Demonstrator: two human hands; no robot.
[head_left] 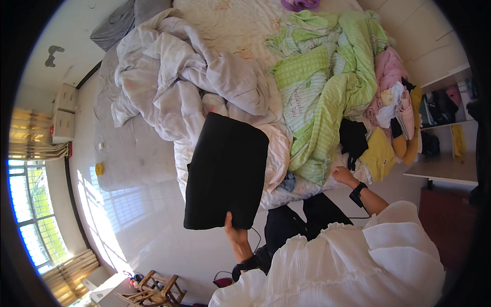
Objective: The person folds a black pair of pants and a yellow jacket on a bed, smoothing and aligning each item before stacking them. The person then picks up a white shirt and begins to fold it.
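My left hand (236,235) grips the lower edge of a large black cushion (227,171), rectangular with rounded corners. The thumb lies on its near face, while the other fingers are hidden behind it. The cushion is held up at a tilt in front of the bed's near edge and covers part of the bedding. Off to the right, my right hand (345,176) is curled closed at the bed's edge, with nothing visible in it. Close beyond that hand lie a black garment (353,138) and a yellow garment (378,153).
A crumpled pale grey quilt (169,87) and a green-and-white quilt (353,66) with a green checked pillow (302,92) cover the bed (230,30). Folded clothes (396,107) are piled at right, before an open shelf (442,171). A wooden chair (156,289) stands at lower left.
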